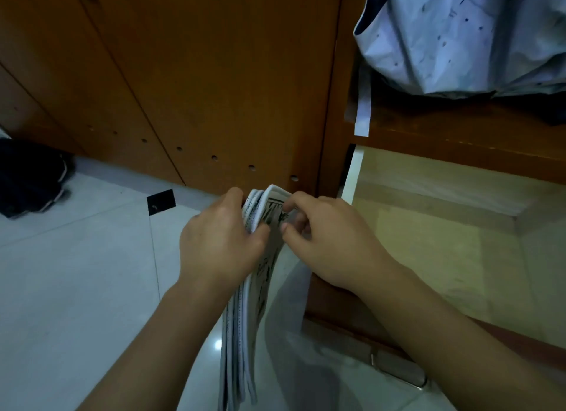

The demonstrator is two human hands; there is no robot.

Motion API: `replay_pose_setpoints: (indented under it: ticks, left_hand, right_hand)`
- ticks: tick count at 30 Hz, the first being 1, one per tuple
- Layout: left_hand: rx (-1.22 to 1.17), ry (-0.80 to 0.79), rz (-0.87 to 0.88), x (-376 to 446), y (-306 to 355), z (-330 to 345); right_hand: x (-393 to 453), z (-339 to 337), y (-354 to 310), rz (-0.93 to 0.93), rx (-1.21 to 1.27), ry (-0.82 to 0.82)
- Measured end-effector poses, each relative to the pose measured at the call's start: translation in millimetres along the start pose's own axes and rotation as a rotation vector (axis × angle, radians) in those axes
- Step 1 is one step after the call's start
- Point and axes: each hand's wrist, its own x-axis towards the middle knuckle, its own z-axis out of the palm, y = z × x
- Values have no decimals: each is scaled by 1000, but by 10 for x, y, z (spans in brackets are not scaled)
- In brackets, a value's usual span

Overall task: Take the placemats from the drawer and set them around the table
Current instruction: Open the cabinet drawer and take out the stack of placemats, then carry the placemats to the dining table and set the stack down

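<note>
Between the two grips, over a pale tiled floor point(76, 272), hangs a stack of placemats point(242, 318), held on edge so that their white piped rims show; about four or five rims can be made out, though the exact count cannot be told. The left hand point(219, 242) grips the stack from its outer side, fingers wrapped over the top edge and thumb pressed on the near face. The right hand point(330, 245) pinches the top of the innermost mat between thumb and forefinger, peeling it slightly from the rest. That mat bears a black-and-white print; no writing on it can be read. Right of the right grip stands one open drawer point(444, 242) with a pale wooden bottom and a metal handle point(398, 369). Beyond the grips rises an orange-brown wooden cabinet panel point(199, 73) with a row of small holes. Above the drawer lies a light blue cloth point(459, 37). Far left of the left grip, a dark bundle point(30, 177) lies on the floor.
</note>
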Motion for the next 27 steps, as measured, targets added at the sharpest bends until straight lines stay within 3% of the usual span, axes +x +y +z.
replay_pose_setpoints:
  ticks: [15, 21, 27]
  left_hand:
    - [-175, -81, -402, -697, 166, -191]
    - [-274, -23, -532, -934, 331, -1033]
    - [-285, -74, -615, -785, 343, -2314]
  right_hand:
    - [4, -119, -11, 55, 107, -38]
    - [-124, -474, -328, 87, 139, -297]
    - [-118, -1195, -1250, 160, 279, -352]
